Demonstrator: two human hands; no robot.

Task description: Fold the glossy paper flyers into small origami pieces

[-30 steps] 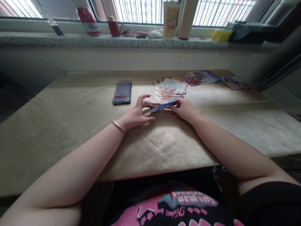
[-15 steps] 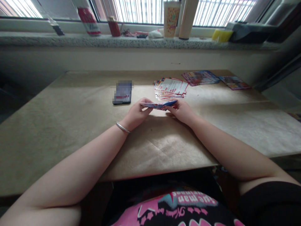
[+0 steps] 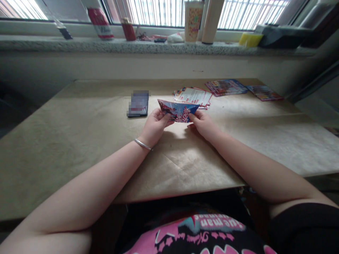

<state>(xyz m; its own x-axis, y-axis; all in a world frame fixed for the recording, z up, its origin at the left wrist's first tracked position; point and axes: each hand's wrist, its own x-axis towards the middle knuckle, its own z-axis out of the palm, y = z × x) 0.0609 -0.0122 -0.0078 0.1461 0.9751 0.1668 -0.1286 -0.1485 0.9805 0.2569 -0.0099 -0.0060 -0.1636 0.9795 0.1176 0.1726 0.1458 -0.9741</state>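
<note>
A blue printed packet [image 3: 176, 110] with red-and-white lettering is held up over the table in both hands. It looks like a card pack, its printed face now turned toward me. My left hand [image 3: 156, 125] grips its left end, thumb on the front. On the opposite end, my right hand [image 3: 202, 121] pinches it with the thumb over the lettering. Just beyond the packet lies a loose, fanned pile of cards [image 3: 196, 95], white with red edging, partly hidden by it. What the packet contains cannot be seen.
A dark phone [image 3: 139, 104] lies left of my hands. Several colourful packets [image 3: 227, 87] are stacked at the back right, with another packet [image 3: 265, 93] beside them. On the windowsill [image 3: 148, 48] stand a red can [image 3: 100, 24], a patterned cup [image 3: 193, 23] and a yellow sponge-like block [image 3: 250, 40].
The packet has tilted from nearly edge-on to showing its printed front, its far edge rising. My left wrist has shifted slightly right. Both hands keep hold.
</note>
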